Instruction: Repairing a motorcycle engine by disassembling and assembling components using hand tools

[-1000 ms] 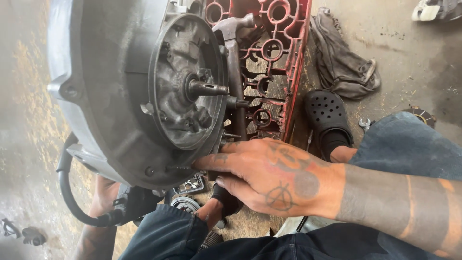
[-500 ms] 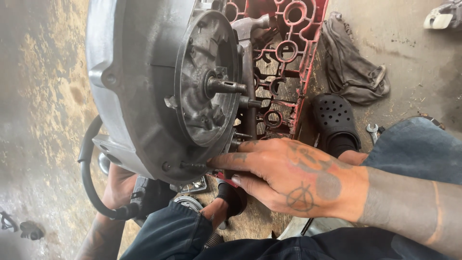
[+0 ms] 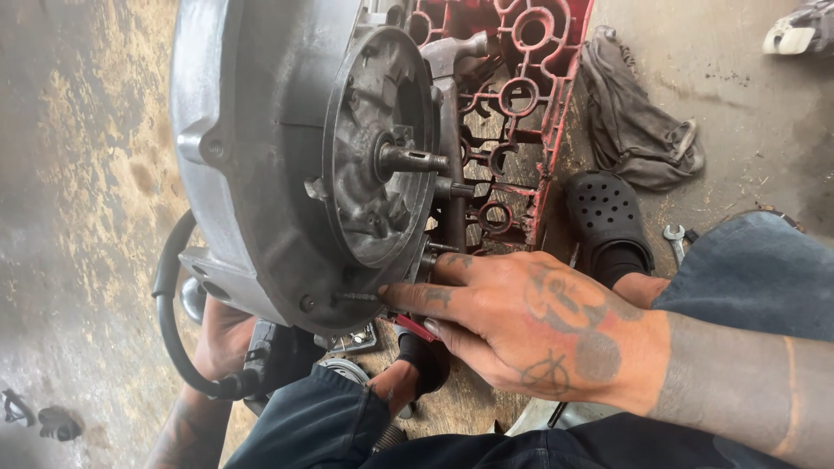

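Engine casing, grey and grimy, is standing tilted on the concrete floor at the left and centre of the view, its round open side facing right, with a short shaft sticking out of the middle. The right hand is reaching in from the right, fingertips pinching a thin screw or stud at the lower rim of the casing; the grip is closing on that small part. The left hand is sitting under the casing at lower left, mostly hidden, and whether its grip is open or closed cannot be told. A black hose is curving down past it. Just behind the casing a red plastic crate is lying flat. Beyond the crate a dark rag is lying crumpled on the floor. A black perforated clog is resting near the crate's edge, and a small spanner is lying just beside the clog.
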